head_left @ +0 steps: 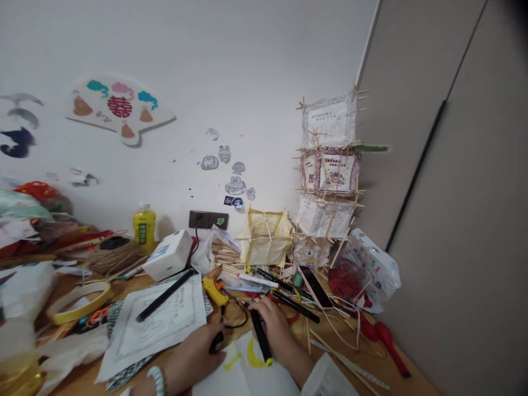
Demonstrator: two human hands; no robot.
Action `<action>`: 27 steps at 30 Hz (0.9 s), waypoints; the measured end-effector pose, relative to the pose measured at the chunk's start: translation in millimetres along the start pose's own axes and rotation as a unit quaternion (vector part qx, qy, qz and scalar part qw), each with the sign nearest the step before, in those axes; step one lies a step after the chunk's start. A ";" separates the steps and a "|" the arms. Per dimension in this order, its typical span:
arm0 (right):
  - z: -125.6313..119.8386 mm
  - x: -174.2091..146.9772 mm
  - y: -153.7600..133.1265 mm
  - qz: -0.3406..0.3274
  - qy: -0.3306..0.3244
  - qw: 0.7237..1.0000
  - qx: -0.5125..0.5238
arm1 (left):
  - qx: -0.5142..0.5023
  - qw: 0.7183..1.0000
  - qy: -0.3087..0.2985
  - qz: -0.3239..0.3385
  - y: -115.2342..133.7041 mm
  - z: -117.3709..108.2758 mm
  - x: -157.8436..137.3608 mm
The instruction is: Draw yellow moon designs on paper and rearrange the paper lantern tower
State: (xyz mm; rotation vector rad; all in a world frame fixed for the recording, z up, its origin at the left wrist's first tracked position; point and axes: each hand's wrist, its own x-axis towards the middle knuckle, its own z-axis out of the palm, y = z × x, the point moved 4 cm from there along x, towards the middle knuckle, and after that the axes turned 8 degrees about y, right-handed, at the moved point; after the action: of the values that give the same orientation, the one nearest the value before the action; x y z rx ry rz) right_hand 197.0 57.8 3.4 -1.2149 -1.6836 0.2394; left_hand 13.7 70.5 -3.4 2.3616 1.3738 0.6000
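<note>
My right hand [280, 330] is closed round a black marker [259, 333], whose yellow end points down toward me over a sheet of white paper [231, 379]. A yellow crescent [254, 355] and a smaller yellow mark show on this sheet. My left hand [196, 352] lies at the sheet's left edge, its fingers curled on a small black piece that looks like a marker cap [216, 342]. Left of it, a printed white sheet [165, 319] carries another black marker [165, 296]. Just beyond my hands lies a yellow hot glue gun [214, 291].
Several pens [295, 305], a phone [315, 287] and thin sticks [342, 357] crowd the right side. Stick-framed paper lanterns [268, 236] stand against the wall. At left are a tape roll [78, 302], twine [113, 256], a white box [168, 256] and a yellow bottle [144, 228].
</note>
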 end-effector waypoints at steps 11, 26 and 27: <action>-5.3 -5.9 -4.7 0.135 -0.006 0.965 0.225 | -0.135 0.990 0.017 0.023 7.7 1.8 4.9; 5.9 -12.3 -8.3 0.187 -0.097 0.920 0.330 | -0.150 0.985 0.063 0.062 -3.1 8.1 7.4; 5.4 -11.8 -8.1 0.186 -0.093 0.922 0.327 | -0.152 0.984 0.065 0.061 -3.6 10.3 8.2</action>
State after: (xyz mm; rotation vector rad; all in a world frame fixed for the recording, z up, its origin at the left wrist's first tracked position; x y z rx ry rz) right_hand 187.7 46.5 -1.0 -0.9966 -1.3357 1.0902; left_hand 20.1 78.6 -12.4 2.2000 1.1019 0.9414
